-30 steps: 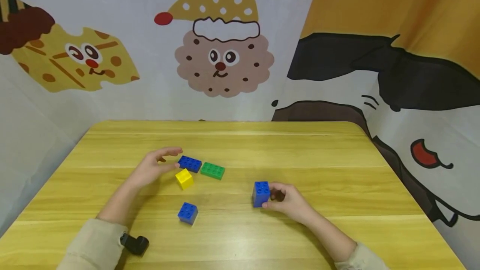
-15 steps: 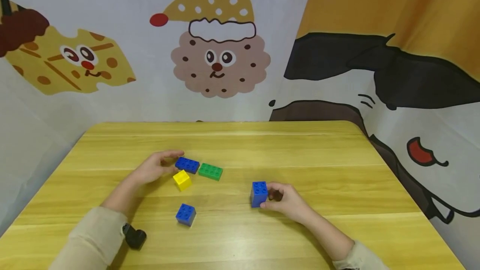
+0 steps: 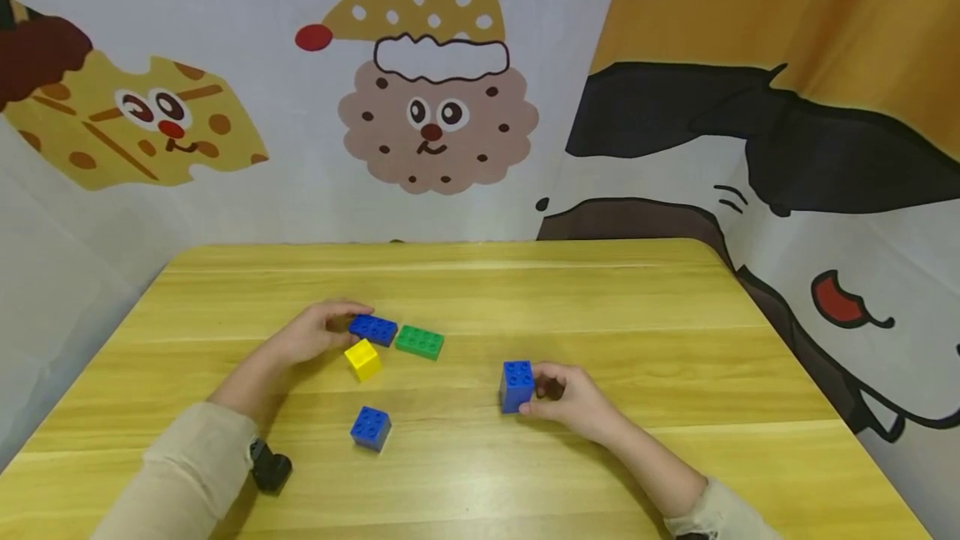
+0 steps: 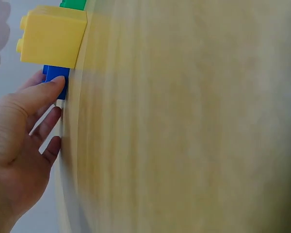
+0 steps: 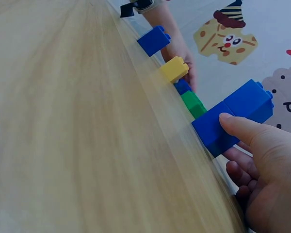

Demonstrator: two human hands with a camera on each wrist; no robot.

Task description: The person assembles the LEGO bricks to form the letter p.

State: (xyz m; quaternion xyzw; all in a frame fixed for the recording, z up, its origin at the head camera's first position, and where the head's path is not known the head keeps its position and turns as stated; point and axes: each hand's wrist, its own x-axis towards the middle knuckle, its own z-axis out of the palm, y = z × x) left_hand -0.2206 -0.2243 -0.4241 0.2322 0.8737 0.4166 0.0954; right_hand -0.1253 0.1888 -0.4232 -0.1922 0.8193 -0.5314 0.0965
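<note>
My left hand (image 3: pixel 309 335) pinches the left end of a flat dark blue building brick (image 3: pixel 373 329) at the table's left middle. In the left wrist view the thumb lies on that brick's side (image 4: pixel 57 80), its fingers partly hidden behind. A yellow brick (image 3: pixel 363 359) sits just in front of it, and a flat green brick (image 3: pixel 420 342) lies end to end with it on the right. To the right, my right hand (image 3: pixel 576 402) grips an upright stack of two blue bricks (image 3: pixel 517 387); its thumb presses the near side of the stack (image 5: pixel 247 102) around the seam.
Another square blue brick (image 3: pixel 371 428), studs up, stands nearer the front of the wooden table (image 3: pixel 480 482). A patterned cloth (image 3: pixel 450 215) hangs behind the table's far edge. A black wrist camera (image 3: pixel 270 467) sits at the left sleeve.
My left hand has closed in on the flat blue brick, thumb and fingers now around its end. The right hand stays on the blue stack. The head view has shifted slightly.
</note>
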